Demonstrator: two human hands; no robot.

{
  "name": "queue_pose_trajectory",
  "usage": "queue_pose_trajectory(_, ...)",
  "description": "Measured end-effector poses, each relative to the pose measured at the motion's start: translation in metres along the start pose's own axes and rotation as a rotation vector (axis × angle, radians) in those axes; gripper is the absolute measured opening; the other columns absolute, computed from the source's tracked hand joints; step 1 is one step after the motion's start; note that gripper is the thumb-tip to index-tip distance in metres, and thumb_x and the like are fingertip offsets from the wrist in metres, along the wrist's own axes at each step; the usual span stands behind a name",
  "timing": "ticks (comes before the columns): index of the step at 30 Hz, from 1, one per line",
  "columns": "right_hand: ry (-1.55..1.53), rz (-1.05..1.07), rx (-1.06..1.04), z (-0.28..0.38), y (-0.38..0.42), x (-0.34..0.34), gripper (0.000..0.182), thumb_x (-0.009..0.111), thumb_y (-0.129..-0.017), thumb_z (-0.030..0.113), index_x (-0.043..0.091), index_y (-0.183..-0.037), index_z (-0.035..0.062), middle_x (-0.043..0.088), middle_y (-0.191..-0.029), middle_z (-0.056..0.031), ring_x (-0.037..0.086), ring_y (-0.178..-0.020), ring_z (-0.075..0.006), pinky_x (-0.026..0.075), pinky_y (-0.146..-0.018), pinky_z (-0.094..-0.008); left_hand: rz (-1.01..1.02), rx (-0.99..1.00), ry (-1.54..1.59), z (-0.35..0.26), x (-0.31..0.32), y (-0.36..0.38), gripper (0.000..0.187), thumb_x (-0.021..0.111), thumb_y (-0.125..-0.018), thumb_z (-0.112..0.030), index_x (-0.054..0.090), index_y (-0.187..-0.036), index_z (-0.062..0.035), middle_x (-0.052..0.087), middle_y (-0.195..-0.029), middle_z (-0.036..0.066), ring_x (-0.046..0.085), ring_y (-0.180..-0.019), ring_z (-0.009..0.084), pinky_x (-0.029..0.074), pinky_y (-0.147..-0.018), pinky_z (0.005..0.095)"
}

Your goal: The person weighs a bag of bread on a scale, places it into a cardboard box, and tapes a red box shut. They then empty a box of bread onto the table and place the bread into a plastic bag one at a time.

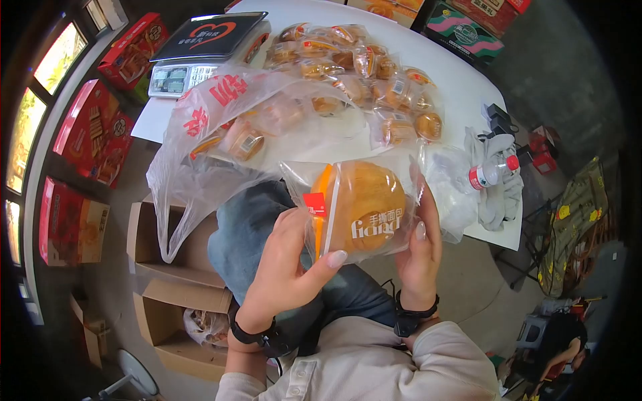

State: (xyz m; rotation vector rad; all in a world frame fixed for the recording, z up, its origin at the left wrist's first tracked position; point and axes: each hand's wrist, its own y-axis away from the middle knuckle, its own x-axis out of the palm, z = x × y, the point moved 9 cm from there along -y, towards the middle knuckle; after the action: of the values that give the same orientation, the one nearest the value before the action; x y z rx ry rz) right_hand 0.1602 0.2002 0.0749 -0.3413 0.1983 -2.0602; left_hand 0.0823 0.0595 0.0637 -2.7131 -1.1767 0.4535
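Note:
Between my two hands is a clear-wrapped bread bun (366, 204) with white lettering and an orange strip with a red tag along its left side. My left hand (291, 257) grips the wrapper's lower left edge, thumb on the front. At the right edge, my right hand (421, 240) closes on the wrapper, with the fingers partly behind it. The bun is above my lap, just in front of the table edge. Left of it, a translucent plastic bag (184, 170) with red print hangs over the edge, holding several wrapped buns (246, 142).
A pile of wrapped buns (348, 63) covers the white table's (314, 144) far middle. A digital scale (184, 77) stands at the back left. Right are a bottle (493, 172) and grey cloth (495, 207). Cardboard boxes (177, 294) lie below left; another person (565, 347) shows lower right.

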Motion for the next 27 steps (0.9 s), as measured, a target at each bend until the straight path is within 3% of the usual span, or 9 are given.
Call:
queue_pose_trajectory(2,0.012,0.024,0.018,-0.003,0.001,0.001,0.064,0.045,-0.086,0.028,0.018,-0.136,-0.0028,0.022,-0.141,-0.014,0.033,-0.122,-0.0216,0.023,-0.101,-0.0333,-0.005,-0.016,0.046,0.001,-0.002,0.0,0.04,0.063,-0.075,-0.023,0.052,-0.106,0.0004,0.055,-0.105,0.016,0.049,-0.098,0.0327,0.035,-0.089,0.0376)
queue_pose_trajectory(9,0.0,0.141,0.031,-0.013,0.001,0.007,0.064,0.045,-0.084,0.023,0.018,-0.136,-0.0025,0.021,-0.142,-0.0128,0.032,-0.123,-0.0231,0.024,-0.101,-0.0344,0.038,-0.134,0.08,0.004,-0.003,-0.001,0.032,0.056,-0.08,-0.024,0.054,-0.099,0.0013,0.057,-0.088,0.014,0.052,-0.081,0.0299,0.038,-0.081,0.0367)
queue_pose_trajectory(15,-0.068,0.072,0.135,-0.035,0.0,0.0,0.063,0.045,-0.086,0.024,0.018,-0.136,-0.0024,0.021,-0.142,-0.0125,0.036,-0.121,-0.0207,0.027,-0.099,-0.0322,-0.04,-0.127,0.107,0.008,-0.029,0.004,0.024,0.052,-0.083,-0.016,0.054,-0.097,0.0026,0.056,-0.082,0.011,0.052,-0.074,0.0216,0.041,-0.071,0.0296)
queue_pose_trajectory(18,-0.11,0.047,0.229,-0.048,0.001,-0.008,0.062,0.044,-0.086,0.024,0.018,-0.136,-0.0027,0.022,-0.141,-0.0131,0.038,-0.119,-0.0197,0.03,-0.098,-0.031,-0.509,0.035,-0.19,-0.014,-0.082,0.021,0.018,0.054,-0.077,-0.002,0.055,-0.095,0.0014,0.054,-0.076,0.007,0.049,-0.067,0.0144,0.04,-0.064,0.0252)
queue_pose_trajectory(19,-0.104,0.035,0.222,-0.049,0.0,-0.01,0.062,0.044,-0.086,0.024,0.018,-0.136,-0.0029,0.024,-0.14,-0.0133,0.039,-0.118,-0.0198,0.032,-0.095,-0.0306,-0.513,0.033,-0.19,-0.014,-0.086,0.024,0.018,0.054,-0.077,-0.002,0.055,-0.095,0.0014,0.054,-0.076,0.007,0.049,-0.067,0.0144,0.04,-0.064,0.0252)
queue_pose_trajectory(21,-0.097,0.027,0.215,-0.048,-0.002,-0.01,0.062,0.044,-0.086,0.024,0.018,-0.135,-0.0031,0.025,-0.14,-0.0134,0.04,-0.117,-0.0199,0.035,-0.093,-0.0302,-0.926,0.172,-0.338,-0.037,-0.115,0.055,0.024,0.06,-0.074,-0.006,0.055,-0.097,-0.0006,0.053,-0.079,0.005,0.047,-0.067,0.0141,0.038,-0.064,0.0246)
queue_pose_trajectory(24,-0.164,0.055,0.308,-0.057,-0.001,-0.003,0.061,0.043,-0.086,0.023,0.019,-0.135,-0.0034,0.029,-0.137,-0.0135,0.043,-0.114,-0.0201,0.043,-0.084,-0.0305,-1.139,0.086,-0.794,-0.058,-0.131,0.077,0.04,0.069,-0.067,-0.011,0.053,-0.103,-0.0043,0.049,-0.093,0.004,0.047,-0.075,0.0148,0.036,-0.067,0.0253)
queue_pose_trajectory(26,-0.034,-0.009,0.23,-0.061,-0.002,-0.01,0.062,0.04,-0.086,0.029,0.018,-0.135,-0.0017,0.05,-0.116,-0.018,0.059,-0.089,-0.0262,0.05,-0.061,-0.0366,-1.143,0.048,-0.886,-0.056,-0.138,0.077,0.042,0.071,-0.066,-0.013,0.053,-0.103,-0.0053,0.048,-0.095,0.005,0.047,-0.077,0.0153,0.036,-0.068,0.0263)
queue_pose_trajectory(27,-0.035,-0.005,0.232,-0.06,-0.002,-0.009,0.062,0.04,-0.086,0.029,0.018,-0.135,-0.0017,0.05,-0.116,-0.018,0.059,-0.089,-0.0262,0.05,-0.061,-0.0366,-1.141,0.009,-0.979,-0.055,-0.141,0.076,0.044,0.073,-0.065,-0.014,0.053,-0.103,-0.0063,0.048,-0.097,0.005,0.047,-0.079,0.0157,0.037,-0.069,0.0273)
